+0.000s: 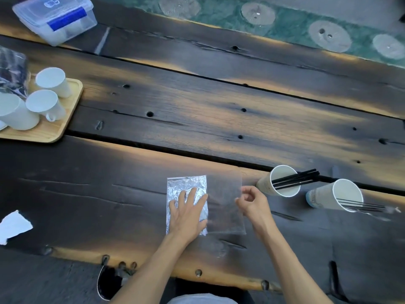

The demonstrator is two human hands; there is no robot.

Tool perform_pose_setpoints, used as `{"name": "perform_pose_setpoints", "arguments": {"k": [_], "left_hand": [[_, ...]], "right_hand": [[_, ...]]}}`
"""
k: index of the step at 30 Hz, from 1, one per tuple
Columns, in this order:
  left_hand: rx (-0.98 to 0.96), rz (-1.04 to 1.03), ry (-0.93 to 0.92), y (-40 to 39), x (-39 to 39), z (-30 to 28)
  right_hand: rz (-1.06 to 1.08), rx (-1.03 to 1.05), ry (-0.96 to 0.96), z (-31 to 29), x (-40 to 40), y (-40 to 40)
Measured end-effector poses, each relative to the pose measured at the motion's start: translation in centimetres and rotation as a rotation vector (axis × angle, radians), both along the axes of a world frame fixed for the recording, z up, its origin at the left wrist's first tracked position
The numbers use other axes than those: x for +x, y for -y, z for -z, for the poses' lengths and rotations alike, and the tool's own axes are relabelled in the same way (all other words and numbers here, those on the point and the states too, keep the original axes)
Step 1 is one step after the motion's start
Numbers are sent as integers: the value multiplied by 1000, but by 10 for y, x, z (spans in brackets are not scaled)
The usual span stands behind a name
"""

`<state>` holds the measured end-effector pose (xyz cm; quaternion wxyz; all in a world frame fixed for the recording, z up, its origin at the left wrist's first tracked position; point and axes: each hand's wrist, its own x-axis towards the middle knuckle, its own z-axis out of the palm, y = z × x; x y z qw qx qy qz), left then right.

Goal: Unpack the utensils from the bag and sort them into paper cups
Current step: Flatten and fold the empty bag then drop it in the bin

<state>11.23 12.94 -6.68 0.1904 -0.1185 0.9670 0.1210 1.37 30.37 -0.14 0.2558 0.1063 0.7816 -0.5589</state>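
A flat bag [225, 202] lies on the dark wooden table in front of me, its left half crinkled and silvery, its right half clear. My left hand [188, 213] presses flat on the silvery part with fingers spread. My right hand [252, 201] pinches the bag's clear right edge between thumb and fingers. To the right stand two white paper cups. The nearer cup [280, 182] holds several black sticks [295, 178] that jut out to the right. The farther cup [335, 195] holds thin black utensils [361, 206] pointing right.
A wooden tray [63, 123] at the left carries three white mugs [45, 102] and a dark plastic-wrapped pack [12, 73]. A clear lidded box [57, 17] sits at the far left corner. A torn white scrap [14, 226] lies near the left edge.
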Motion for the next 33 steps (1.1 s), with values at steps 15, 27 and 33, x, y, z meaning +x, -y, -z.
{"name": "perform_pose_setpoints", "arguments": {"k": [15, 27, 33], "left_hand": [[622, -1080, -540, 34, 18, -20], [571, -580, -52, 36, -28, -14], [653, -731, 5, 40, -32, -11]], "right_hand": [[-365, -11, 186, 21, 51, 76], [149, -245, 553, 44, 49, 54], [180, 302, 405, 40, 59, 25]]}}
